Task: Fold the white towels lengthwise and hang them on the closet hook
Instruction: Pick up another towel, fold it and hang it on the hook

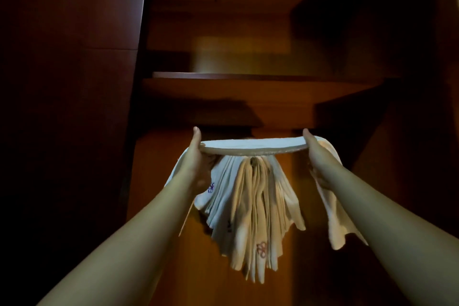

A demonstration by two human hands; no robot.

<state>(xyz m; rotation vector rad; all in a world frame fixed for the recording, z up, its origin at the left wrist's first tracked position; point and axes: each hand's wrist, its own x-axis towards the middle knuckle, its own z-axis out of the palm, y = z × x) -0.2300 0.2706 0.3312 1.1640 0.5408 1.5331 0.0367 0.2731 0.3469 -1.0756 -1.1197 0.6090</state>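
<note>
A: Left hand (198, 156) — raised, thumb up, fingers curled round the left end of the folded towel (250, 147); fingertips hidden behind the cloth.

B: Right hand (313, 154) — raised to the same height, thumb on top, gripping the right end of the same towel. Fingers below mostly hidden by fabric; curled on the cloth as far as visible.

A: Towel in hand — white, folded into a long narrow band, stretched level and taut between both hands. Loose ends drooping outside each grip, the right end (334, 216) hanging low beside the right forearm.

B: Position of band — directly above the bunch of hung towels (250, 208), just over the point of suspension (253, 162). Touching or merely close: cannot tell.

A: Hung towels — many, white to cream in the dim warm light, gathered at one point and fanning downward. Small embroidered motifs: purple near the left hand (211, 187), reddish lower down (262, 248).

B: Hook itself — barely visible, a small dark shape at the gather.

A: Setting — dark wooden closet (198, 268); shelf (248, 82) above the hands; side panels in deep shadow.
</note>
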